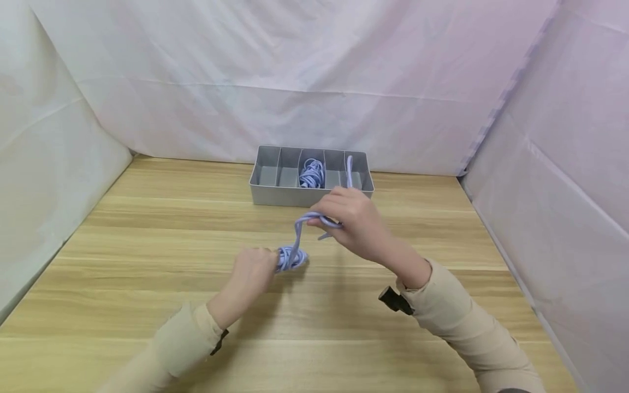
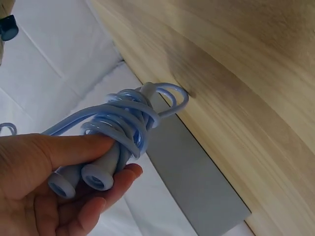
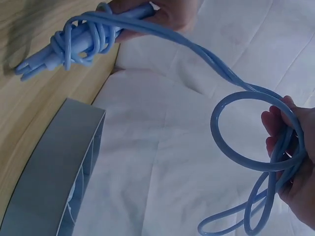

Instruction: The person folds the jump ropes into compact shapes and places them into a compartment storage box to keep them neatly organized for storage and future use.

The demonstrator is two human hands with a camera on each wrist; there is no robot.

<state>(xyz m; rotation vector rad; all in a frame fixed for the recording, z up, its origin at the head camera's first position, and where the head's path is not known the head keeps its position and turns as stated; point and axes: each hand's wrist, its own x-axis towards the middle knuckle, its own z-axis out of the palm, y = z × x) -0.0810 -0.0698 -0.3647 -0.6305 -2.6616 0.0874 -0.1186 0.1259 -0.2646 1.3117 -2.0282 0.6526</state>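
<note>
My left hand [image 1: 253,268] grips the two handles [image 2: 101,172] of a light-blue jump rope [image 1: 290,258], thumb across them. Cord is wound several times around the handles, as the left wrist view shows. Two strands run from this bundle across to my right hand [image 1: 355,222], which holds the loose cord [image 3: 231,160] in its curled fingers. One round loop stands out from that hand, and narrower loops hang beside it. In the head view, a blue length of cord [image 1: 349,170] rises just past my right hand, overlapping the rightmost compartment of the grey box.
The grey divided box [image 1: 280,196] stands at the table's back edge, beyond both hands. Another coiled blue cord [image 1: 312,173] lies in its middle compartment. White cloth walls [image 1: 295,120] enclose the wooden table [image 1: 162,234] at the back and sides.
</note>
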